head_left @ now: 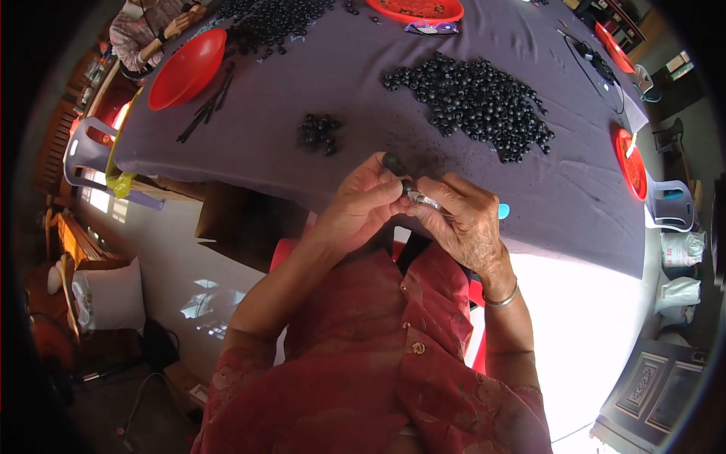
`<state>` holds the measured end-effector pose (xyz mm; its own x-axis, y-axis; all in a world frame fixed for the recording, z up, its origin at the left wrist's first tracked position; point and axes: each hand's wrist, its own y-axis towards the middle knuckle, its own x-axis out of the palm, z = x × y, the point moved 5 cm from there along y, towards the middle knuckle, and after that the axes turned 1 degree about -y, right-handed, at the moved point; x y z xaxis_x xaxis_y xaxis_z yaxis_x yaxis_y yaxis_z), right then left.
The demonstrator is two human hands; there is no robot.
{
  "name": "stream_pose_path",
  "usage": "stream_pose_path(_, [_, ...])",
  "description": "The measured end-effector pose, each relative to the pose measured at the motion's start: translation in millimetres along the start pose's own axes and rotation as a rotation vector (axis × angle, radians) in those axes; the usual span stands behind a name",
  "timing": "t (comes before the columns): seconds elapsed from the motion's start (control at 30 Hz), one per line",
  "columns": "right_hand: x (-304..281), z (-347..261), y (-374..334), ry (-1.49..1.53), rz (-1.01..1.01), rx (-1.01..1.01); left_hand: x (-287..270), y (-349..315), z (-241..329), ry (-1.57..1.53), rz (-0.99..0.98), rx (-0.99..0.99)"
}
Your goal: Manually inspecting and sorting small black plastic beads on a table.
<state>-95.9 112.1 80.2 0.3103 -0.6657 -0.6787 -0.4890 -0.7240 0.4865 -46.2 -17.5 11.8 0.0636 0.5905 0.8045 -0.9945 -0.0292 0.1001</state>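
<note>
My left hand (359, 208) is closed in a pinch on a small round black piece (408, 188), in front of my chest at the table's near edge. A black cover (393, 163) sits on one of its fingertips. My right hand (467, 223) grips a small tool with a blue handle end (504, 211) that sticks out past the palm. Its shiny metal tip meets the black piece; the exact shape of the tip is hidden by the fingers. Beyond the hands lie a large pile of black pieces (484, 102) and a small pile (319, 134).
A purple cloth (257, 144) covers the table, with dark crumbs beyond my hands. Red trays (189, 69) stand around it, near black strips (206, 110) and glasses (431, 29). Another person's hand (181, 23) shows at the far left, by more black pieces.
</note>
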Motion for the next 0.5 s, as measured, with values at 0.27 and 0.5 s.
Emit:
stream_pose_path(0.27, [4.3,8.1,-0.1,0.091,0.057,-0.010,2.6,0.0,0.5,0.023,-0.037,-0.026])
stream_pose_path(0.5, [-0.1,3.1,0.2,0.075,-0.038,0.024,4.1,-0.8,-0.5,0.018,-0.009,-0.029])
